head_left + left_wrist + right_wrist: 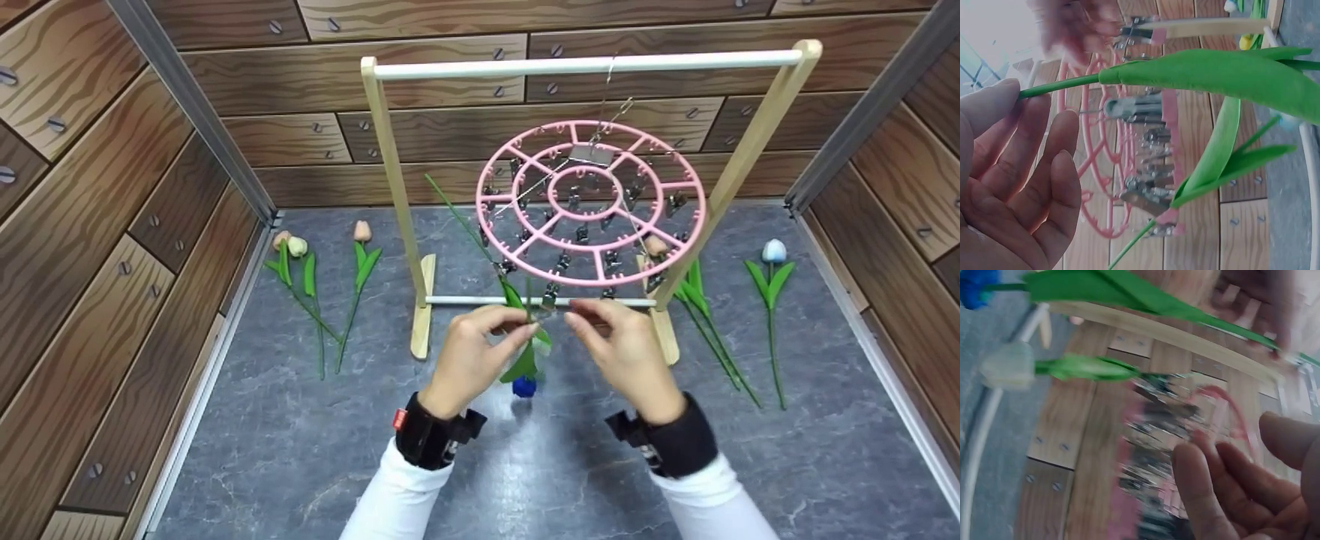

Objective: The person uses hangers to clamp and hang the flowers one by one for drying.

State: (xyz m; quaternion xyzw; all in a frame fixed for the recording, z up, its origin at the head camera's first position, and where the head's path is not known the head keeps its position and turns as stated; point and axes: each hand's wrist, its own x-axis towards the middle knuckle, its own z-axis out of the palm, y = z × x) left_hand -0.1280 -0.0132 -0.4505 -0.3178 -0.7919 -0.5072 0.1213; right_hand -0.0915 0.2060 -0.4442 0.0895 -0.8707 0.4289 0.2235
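Note:
My left hand (472, 356) pinches the green stem of a blue artificial tulip (525, 386) between thumb and fingers; its bloom hangs downward. Beside it, my right hand (631, 351) has bent fingers, with thumb and fingertips apart and nothing between them in the right wrist view. Both hands are just below the near rim of a pink round clip hanger (600, 282), which carries many metal clips (1137, 107). A white tulip (1008, 367) hangs bloom-down at the hanger, its stem reaching a clip. The right wrist view is blurred.
The hanger hangs by a hook from the white bar (525, 68) of a wooden stand (394, 172). On the grey floor lie pink and pale tulips (362, 231) at left. At right lie a blue-white tulip (774, 251) and more stems (716, 345). Wood-patterned walls (285, 82) enclose the space.

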